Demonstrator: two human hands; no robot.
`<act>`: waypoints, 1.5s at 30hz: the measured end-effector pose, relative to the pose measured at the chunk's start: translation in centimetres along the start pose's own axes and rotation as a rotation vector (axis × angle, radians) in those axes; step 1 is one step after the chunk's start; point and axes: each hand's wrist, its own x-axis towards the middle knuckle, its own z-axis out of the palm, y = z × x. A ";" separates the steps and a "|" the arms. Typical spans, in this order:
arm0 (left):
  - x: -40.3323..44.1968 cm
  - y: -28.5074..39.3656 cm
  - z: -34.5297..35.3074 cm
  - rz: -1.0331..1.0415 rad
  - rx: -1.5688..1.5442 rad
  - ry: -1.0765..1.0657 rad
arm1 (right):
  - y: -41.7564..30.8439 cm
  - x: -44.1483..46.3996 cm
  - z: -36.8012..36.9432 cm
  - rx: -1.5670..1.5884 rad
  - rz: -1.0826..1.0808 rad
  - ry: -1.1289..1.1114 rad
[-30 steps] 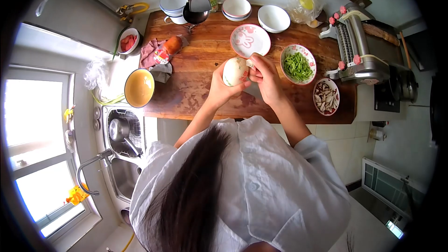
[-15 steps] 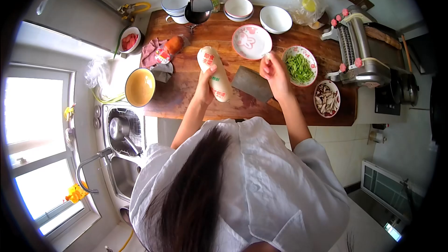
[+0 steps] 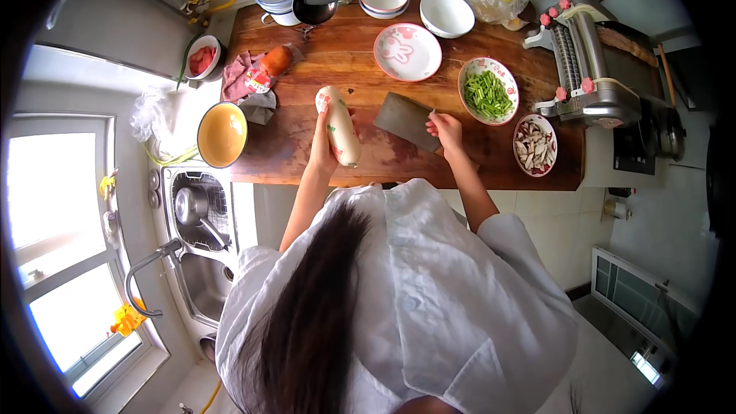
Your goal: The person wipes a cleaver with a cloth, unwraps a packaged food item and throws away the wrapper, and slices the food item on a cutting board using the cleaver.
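Clasping pale roll (image 3: 344,135): left hand (image 3: 323,147), grip curved wide; right hand (image 3: 448,135) pinching small scrap (image 3: 432,113).

Close and wide, the head camera peers forward and steeply down, over the shirt (image 3: 418,291), onto the counter (image 3: 345,54)!

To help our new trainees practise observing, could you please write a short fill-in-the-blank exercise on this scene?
1. The pale wrapped roll is held in the person's ____ hand.
2. The grey blade lies to the ____ of the roll.
3. The rabbit on the plate is drawn in ____.
4. The chopped stalks in their bowl are coloured ____.

Missing words: left; right; pink; green.
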 end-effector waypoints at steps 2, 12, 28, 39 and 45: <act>0.5 -0.6 -0.6 -0.033 0.030 -0.012 | 1.5 0.0 -2.2 0.007 0.040 0.178; 0.2 -3.3 1.2 -0.110 0.389 0.018 | 5.2 -1.1 -11.9 -0.618 -0.238 0.554; -2.6 -2.5 7.8 0.688 1.130 -0.305 | -16.6 -12.9 3.2 -0.371 -0.505 -0.292; -5.2 -1.6 9.1 0.938 1.553 -0.087 | -17.1 -13.4 2.9 -0.696 -0.559 -0.175; -5.0 -1.6 8.9 0.901 1.490 -0.173 | -15.6 -12.4 2.1 -0.320 -0.433 -0.324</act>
